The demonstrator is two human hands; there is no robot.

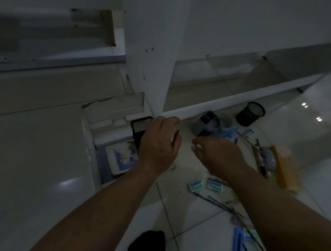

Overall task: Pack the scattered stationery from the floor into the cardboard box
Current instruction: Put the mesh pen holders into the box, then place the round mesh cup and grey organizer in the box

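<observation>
Head view, dim: white shelving fills the upper frame. On the tiled floor below it, the cardboard box sits open at 9 o'clock of the hands, tucked against the shelf foot, probably to keep it within easy reach. A notebook and a black-framed item lie inside. The left hand hovers over the box's right edge, fingers loosely curled and apparently holding nothing. The right hand, just beside it at 3 o'clock, curls its fingertips inward; whether they pinch something small I cannot tell. Unpacked stationery spreads from 1 to 5 o'clock: a grey organiser, a mesh pen cup and erasers.
</observation>
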